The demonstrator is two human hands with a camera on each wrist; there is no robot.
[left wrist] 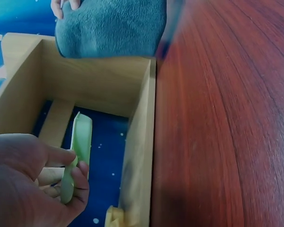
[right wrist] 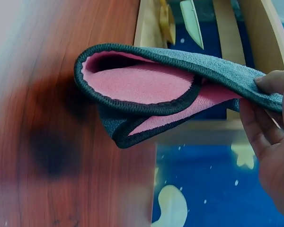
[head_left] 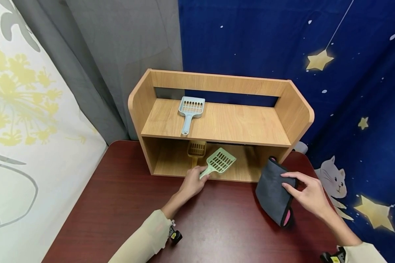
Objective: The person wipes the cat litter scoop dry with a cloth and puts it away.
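Note:
My left hand [head_left: 193, 181] pinches the handle of a light green slotted litter scoop [head_left: 221, 160], its head tilted up in front of the shelf's lower compartment. At the right, my right hand [head_left: 307, 191] pinches one edge of a folded cloth [head_left: 274, 193], grey on the outside and pink inside with a black stitched border. In the right wrist view the folded layers of the cloth [right wrist: 142, 85] hang away from the thumb and fingers. A yellow-brown scoop [head_left: 196, 149] lies in the lower compartment, just behind the green one.
A two-level wooden shelf [head_left: 217, 139] stands at the back of the dark red table [head_left: 125, 212]. On its upper level lies a light blue scoop [head_left: 191, 107], handle forward. Behind hang a grey curtain [head_left: 128, 40] and a blue starry curtain [head_left: 250, 40].

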